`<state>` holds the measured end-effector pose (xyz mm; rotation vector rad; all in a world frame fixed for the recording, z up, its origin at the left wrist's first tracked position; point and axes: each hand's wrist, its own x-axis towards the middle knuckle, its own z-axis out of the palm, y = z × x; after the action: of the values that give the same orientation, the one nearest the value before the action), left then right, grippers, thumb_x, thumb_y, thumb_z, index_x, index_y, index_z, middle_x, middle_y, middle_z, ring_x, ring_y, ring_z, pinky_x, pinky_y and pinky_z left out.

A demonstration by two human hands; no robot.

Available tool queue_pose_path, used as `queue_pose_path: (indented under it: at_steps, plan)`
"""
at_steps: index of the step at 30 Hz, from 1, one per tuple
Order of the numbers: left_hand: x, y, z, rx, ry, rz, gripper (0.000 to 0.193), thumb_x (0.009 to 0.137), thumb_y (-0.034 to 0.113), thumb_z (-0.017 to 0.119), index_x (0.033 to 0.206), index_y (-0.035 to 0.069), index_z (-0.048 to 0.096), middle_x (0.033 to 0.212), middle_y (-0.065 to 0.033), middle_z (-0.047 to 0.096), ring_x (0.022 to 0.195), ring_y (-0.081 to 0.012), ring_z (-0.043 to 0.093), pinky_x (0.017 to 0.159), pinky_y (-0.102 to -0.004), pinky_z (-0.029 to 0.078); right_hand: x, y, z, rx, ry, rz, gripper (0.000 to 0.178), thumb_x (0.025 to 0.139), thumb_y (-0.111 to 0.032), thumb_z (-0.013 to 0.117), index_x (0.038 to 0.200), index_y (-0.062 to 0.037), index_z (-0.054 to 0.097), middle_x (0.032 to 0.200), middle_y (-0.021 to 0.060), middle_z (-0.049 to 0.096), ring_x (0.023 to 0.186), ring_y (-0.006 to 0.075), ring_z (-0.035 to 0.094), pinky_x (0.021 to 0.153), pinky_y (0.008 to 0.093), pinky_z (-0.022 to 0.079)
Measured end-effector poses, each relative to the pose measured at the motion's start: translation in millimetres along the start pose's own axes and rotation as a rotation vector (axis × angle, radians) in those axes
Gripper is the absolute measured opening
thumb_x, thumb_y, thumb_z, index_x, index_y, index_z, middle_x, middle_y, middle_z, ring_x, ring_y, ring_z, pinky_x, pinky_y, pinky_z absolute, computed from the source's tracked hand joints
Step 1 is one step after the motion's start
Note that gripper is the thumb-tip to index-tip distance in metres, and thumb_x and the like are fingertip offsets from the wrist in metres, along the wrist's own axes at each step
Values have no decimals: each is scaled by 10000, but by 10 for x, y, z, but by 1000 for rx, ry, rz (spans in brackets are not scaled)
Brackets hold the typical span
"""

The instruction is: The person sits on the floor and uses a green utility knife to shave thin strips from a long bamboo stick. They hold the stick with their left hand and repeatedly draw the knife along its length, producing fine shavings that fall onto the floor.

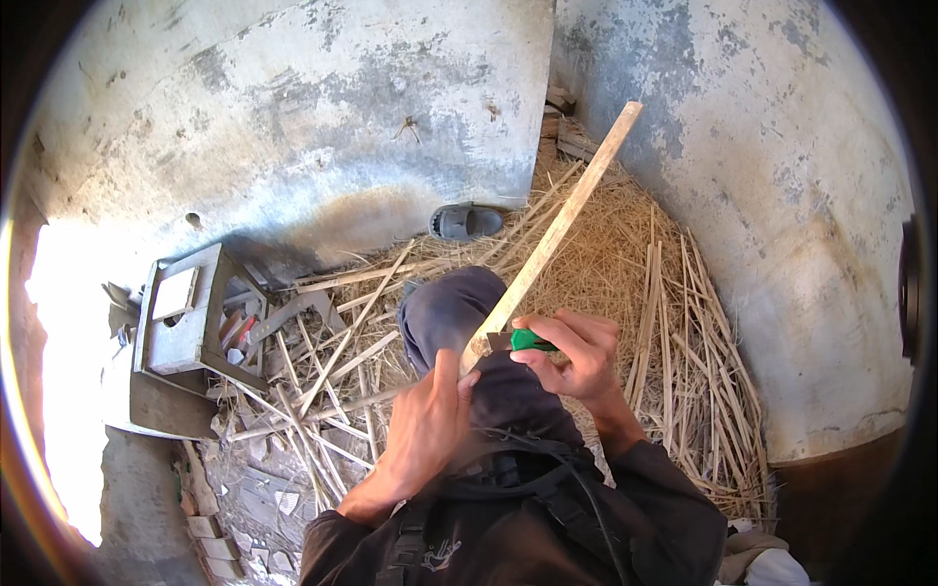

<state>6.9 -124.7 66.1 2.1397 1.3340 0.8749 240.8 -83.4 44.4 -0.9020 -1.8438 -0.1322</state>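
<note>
My left hand (427,422) is closed round the lower end of a long, flat wooden strip (567,217), which slants up and to the right, away from me. In my right hand (578,359) is a green-handled knife (532,340), pinched between thumb and fingers. Its short, dark blade lies against the strip just above my left hand. Below the strip is my bent knee (451,311) in dark trousers. Whether the blade has cut into the wood cannot be made out.
Long thin wooden strips (674,361) lie piled on the right over straw-like shavings (606,259); more sticks cross on the left. A battered wooden box (186,311) with small items stands left, beside a flat grey piece (293,314). A grey sandal (467,222) rests by the peeling wall (322,107).
</note>
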Motion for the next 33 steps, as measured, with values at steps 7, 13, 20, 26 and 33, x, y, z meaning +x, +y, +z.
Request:
queue_pose_path:
  at_steps: [7,13,20,26,33]
  plan:
    - [-17,-69,49,29,-3,0,196,1121,184,575,1108,20,470,724,-295,624,710,-548,644,590,-604,458,-9,7,-10,-59,9,-26,349,926,-429,843,1034,-98,816,662,-6,630,512,171,596,479,317,451]
    - [-396,-185,189,6,-227,-31,193,1107,167,593,1137,13,481,764,-297,652,695,-541,654,579,-613,471,27,1121,-457,-278,386,473,401,1065,-417,704,1053,-25,791,694,-9,644,557,99,505,526,321,376]
    - [-319,-180,-7,21,-212,-53,242,1110,214,590,1211,-5,566,789,-290,670,801,-527,669,704,-577,492,-115,936,-292,89,436,588,434,1135,-436,577,1163,-24,709,738,-43,492,638,72,399,598,294,328]
    - [-282,-118,-14,-52,-123,-40,256,1099,235,629,1176,-8,601,739,-248,662,737,-481,680,658,-523,486,-265,776,-180,263,455,533,415,1161,-417,515,1100,-43,682,731,-68,448,600,30,353,515,243,262]
    - [-119,-4,-66,-138,-54,-80,236,1060,202,697,1098,2,577,637,-198,567,589,-448,606,555,-499,435,-338,325,7,208,105,95,355,1020,-392,758,984,-41,711,737,41,663,572,160,624,522,311,458]
